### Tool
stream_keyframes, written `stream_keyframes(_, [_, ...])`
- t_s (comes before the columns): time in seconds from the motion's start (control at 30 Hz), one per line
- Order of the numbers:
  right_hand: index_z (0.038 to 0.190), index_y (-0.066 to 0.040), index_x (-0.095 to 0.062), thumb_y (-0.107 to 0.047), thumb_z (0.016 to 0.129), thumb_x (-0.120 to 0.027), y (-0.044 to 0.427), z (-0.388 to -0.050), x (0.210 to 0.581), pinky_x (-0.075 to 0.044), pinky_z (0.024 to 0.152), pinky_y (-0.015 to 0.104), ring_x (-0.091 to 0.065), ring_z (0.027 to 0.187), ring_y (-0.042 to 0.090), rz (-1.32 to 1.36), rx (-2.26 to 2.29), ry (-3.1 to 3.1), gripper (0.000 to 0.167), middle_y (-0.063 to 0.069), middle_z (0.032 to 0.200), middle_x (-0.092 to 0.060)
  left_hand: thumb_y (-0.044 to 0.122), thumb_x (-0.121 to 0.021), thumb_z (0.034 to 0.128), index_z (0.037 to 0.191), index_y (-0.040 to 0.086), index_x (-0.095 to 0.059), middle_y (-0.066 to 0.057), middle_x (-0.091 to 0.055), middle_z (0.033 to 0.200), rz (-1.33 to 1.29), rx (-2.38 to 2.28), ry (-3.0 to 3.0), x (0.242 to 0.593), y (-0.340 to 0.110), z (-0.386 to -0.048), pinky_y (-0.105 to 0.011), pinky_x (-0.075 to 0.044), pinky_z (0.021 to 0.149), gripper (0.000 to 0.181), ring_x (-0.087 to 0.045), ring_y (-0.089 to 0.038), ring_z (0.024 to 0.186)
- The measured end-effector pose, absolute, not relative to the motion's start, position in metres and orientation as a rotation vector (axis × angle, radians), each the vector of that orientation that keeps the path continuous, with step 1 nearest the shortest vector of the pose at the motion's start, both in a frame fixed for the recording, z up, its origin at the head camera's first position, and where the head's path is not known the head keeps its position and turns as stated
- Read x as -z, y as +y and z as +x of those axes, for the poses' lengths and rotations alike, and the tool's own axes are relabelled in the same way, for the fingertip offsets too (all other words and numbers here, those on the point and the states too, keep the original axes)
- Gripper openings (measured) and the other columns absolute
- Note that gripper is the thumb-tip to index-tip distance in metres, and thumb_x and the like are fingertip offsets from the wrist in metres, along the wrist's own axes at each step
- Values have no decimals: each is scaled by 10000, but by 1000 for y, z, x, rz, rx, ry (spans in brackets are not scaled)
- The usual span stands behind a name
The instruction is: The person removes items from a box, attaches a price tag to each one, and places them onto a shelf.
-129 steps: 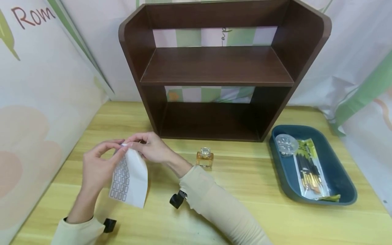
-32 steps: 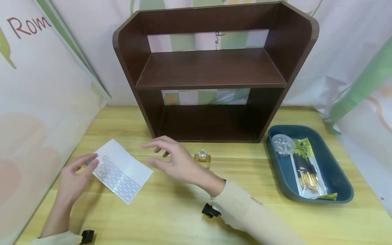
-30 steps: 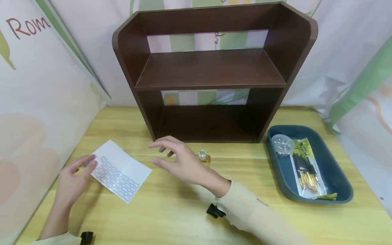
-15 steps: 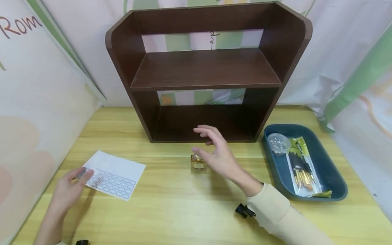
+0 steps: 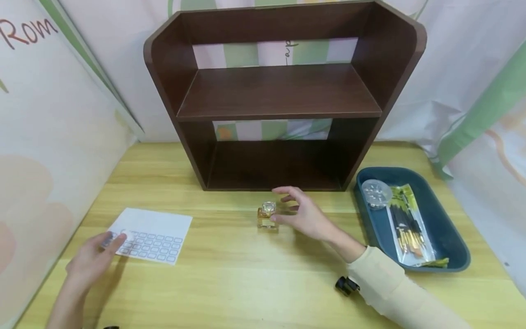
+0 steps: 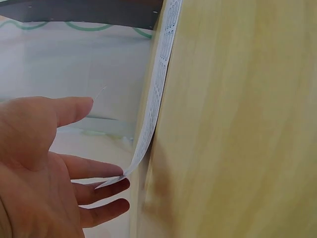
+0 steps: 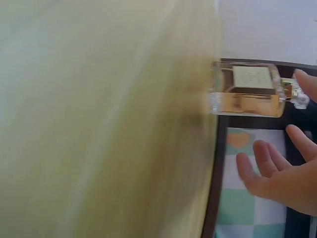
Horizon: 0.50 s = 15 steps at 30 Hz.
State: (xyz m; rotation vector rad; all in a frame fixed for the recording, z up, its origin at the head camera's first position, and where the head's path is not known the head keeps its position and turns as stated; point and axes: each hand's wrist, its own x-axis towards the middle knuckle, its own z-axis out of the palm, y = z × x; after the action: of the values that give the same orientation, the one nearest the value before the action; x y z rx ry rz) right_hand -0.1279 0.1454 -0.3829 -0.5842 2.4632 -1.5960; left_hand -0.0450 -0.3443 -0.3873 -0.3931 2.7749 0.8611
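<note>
My left hand (image 5: pixel 91 257) is low at the left and holds a white sheet of labels (image 5: pixel 152 228) printed with rows of small blue-outlined boxes. In the left wrist view, the sheet's end is pinched between the index and middle fingers (image 6: pixel 94 167). The thumb stands apart, with a small thin see-through piece (image 6: pixel 100 92) at its tip. My right hand (image 5: pixel 304 214) is beside a perfume bottle (image 5: pixel 267 222) of amber liquid, upright on the table. Its thumb is close to the clear cap (image 7: pixel 300 96); contact cannot be told. The other fingers are spread behind the bottle.
A dark brown two-tier shelf (image 5: pixel 279 93) stands at the back of the wooden table (image 5: pixel 230 283). At the right, a dark blue tray (image 5: pixel 445 224) holds a round clear case (image 5: pixel 376 193) and a packet of brushes (image 5: pixel 407 228). Printed cloth hangs around.
Both hands were together at the sheet. Since then my right hand has moved right to the bottle. The left hand has shifted left and lowered the sheet flatter.
</note>
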Motion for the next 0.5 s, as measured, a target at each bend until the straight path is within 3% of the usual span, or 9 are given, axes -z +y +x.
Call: stream_keyframes(0.5, [1245,-50,-634,-128,831,-832,139,-128,392,-540,902,413,-619,1008,218,-570,1284,2519,466,7,1072,-665,644,-346,1018,1501,-127,-223,-404,-220,1506,-437,-782,2786,395,-348,-45,-853,-41,947,918,-204,-668,1314])
